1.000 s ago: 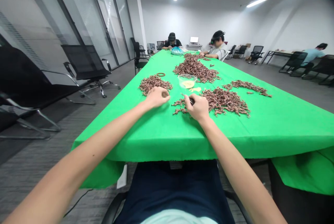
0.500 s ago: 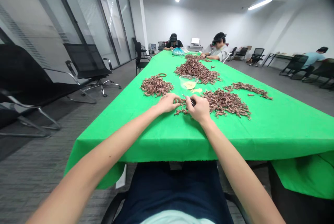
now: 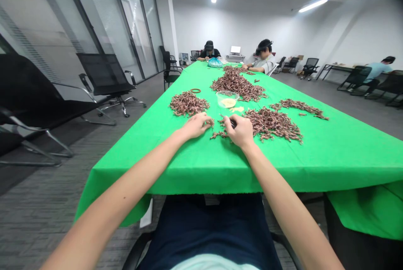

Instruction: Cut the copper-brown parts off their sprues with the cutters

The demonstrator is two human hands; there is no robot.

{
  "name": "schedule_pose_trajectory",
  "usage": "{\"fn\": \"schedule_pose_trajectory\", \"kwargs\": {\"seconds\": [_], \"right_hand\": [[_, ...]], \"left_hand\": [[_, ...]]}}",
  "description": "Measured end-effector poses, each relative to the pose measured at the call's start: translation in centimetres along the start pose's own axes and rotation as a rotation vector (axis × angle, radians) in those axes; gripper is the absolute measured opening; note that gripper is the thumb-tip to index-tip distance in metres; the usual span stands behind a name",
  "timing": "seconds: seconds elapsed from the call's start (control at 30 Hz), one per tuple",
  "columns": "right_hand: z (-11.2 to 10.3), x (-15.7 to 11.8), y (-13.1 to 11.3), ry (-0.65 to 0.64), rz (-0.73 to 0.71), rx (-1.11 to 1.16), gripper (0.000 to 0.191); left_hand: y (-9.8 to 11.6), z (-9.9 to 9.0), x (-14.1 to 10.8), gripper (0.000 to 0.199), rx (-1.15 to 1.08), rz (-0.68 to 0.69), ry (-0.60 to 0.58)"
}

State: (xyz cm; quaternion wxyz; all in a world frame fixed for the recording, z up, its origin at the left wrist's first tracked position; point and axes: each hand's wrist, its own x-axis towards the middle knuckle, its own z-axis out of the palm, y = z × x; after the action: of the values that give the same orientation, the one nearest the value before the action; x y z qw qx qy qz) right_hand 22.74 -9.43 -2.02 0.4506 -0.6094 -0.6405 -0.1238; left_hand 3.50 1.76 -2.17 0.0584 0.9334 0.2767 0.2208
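Note:
My left hand (image 3: 198,125) is closed, fingertips pinched on a small brown piece at its right side. To its right, my right hand (image 3: 238,129) grips a dark tool (image 3: 233,123) whose thin tip points up and left. Several loose brown pieces (image 3: 220,135) lie between and below the hands. A clear plastic bowl (image 3: 227,99) with pale bits in it stands beyond my hands, and pale crumbs (image 3: 237,109) lie beside it. Brown knobbly pieces form a pile (image 3: 189,103) beyond my left hand and another pile (image 3: 272,124) right of my right hand.
A larger brown pile (image 3: 237,85) and a thin strip of pieces (image 3: 304,107) lie farther along the green cloth (image 3: 195,156). A brown ring (image 3: 195,90) sits near the left pile. Two people sit at the far end by a blue bag (image 3: 215,62). Black chairs stand left.
My left hand has moved a little left, away from my right hand, with its fingers still pinched. My right hand has hardly moved.

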Motion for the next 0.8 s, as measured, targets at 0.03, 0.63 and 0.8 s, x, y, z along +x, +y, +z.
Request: {"fn": "schedule_pose_trajectory", "kwargs": {"seconds": [0.03, 0.63, 0.8], "right_hand": [[0.0, 0.0, 0.0, -0.001, -0.001, 0.003, 0.040], [0.2, 0.0, 0.2, -0.023, 0.012, -0.007, 0.040], [0.3, 0.0, 0.3, -0.049, -0.006, -0.022, 0.039]], "left_hand": [[0.0, 0.0, 0.0, 0.018, -0.015, -0.002, 0.010], [5.8, -4.6, -5.3, 0.006, -0.259, -0.075, 0.054], [5.2, -4.2, -6.6, 0.012, -0.078, -0.064, -0.039]]}}
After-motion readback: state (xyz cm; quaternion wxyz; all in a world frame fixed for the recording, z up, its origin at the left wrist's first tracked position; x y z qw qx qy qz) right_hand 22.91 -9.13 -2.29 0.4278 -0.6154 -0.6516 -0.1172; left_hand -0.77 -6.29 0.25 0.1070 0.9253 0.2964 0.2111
